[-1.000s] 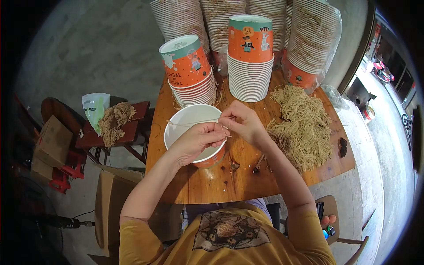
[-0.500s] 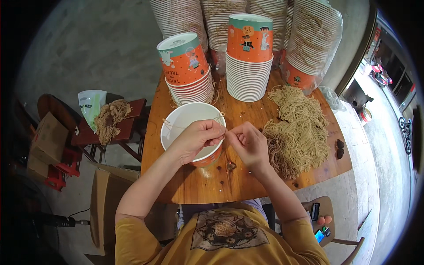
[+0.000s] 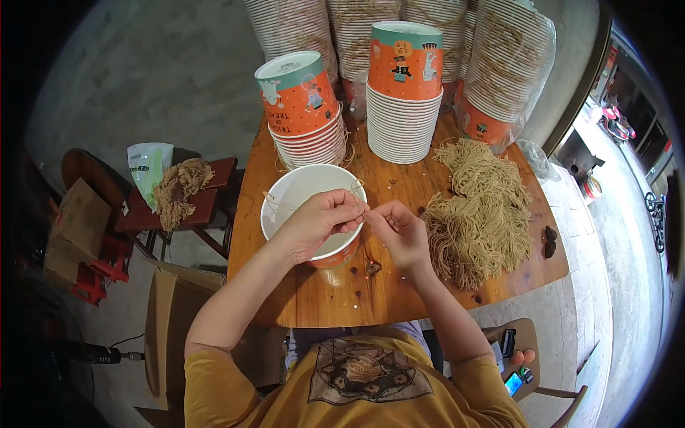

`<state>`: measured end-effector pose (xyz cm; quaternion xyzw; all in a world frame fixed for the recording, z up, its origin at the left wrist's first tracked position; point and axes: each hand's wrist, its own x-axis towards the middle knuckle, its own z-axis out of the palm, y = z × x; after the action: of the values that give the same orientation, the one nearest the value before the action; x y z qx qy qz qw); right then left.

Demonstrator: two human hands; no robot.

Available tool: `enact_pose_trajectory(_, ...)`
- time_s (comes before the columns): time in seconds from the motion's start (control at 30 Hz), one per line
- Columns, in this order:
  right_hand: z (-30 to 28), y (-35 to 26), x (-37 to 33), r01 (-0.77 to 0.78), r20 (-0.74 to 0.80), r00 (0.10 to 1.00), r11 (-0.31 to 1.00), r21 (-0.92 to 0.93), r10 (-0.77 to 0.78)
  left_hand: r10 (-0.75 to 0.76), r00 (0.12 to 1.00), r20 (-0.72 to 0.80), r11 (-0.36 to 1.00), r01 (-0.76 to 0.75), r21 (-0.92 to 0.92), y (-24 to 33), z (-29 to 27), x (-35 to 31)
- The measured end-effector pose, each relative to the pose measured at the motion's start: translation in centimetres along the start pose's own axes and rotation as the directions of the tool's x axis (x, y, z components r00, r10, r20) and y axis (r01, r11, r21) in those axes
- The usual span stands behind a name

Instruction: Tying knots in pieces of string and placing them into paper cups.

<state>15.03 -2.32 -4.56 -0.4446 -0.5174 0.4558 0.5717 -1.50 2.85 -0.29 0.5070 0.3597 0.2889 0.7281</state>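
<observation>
A paper bucket (image 3: 300, 180), white inside and orange outside, stands upright near the middle of the wooden table. Thin tan cord (image 3: 270, 197) is fixed at its left and right rim and runs toward my hands. Above the bucket's near right rim, my left hand (image 3: 325, 222) pinches the cord with thumb and fingers. Just to its right, my right hand (image 3: 399, 232) pinches the cord end, the fingertips of both hands almost touching. The cord between the fingers is mostly hidden.
Upturned bucket stacks, one shorter at left (image 3: 303, 100) and one taller (image 3: 404, 107), stand behind the bucket. Bagged bucket stacks (image 3: 503, 64) rise at the back. A heap of tan cords (image 3: 485, 214) covers the right of the wooden table (image 3: 307, 303). A stool (image 3: 214, 185) holds more cord.
My right hand has shifted slightly up and left, its fingers extending toward the left fingertips. My left hand stays almost in place, still pinching the cord.
</observation>
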Motion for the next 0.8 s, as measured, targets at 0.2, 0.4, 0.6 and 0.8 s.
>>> enact_pose_trajectory(0.2,0.9,0.9,-0.8,0.109,-0.078,0.989,0.981,-0.16,-0.123,-0.123,0.992,-0.014,0.992,0.123,-0.038,0.5,-0.3,-0.1)
enact_pose_trajectory(0.4,2.0,-0.1,-0.9,0.444,0.047,0.848,0.66,-0.606,-0.528,-0.261,0.965,0.001,0.962,0.26,-0.082,1.0,-0.6,0.0)
enact_pose_trajectory(0.6,0.9,-0.1,-0.8,0.545,0.126,0.777,0.558,-0.626,-0.617,-0.216,0.976,-0.04,0.975,0.213,-0.064,1.2,0.2,-0.2)
enact_pose_trajectory(0.8,-1.8,-2.4,1.1,0.623,0.245,0.743,0.51,-0.592,-0.623,-0.07,0.997,-0.017,0.998,0.07,-0.001,0.6,0.2,0.0)
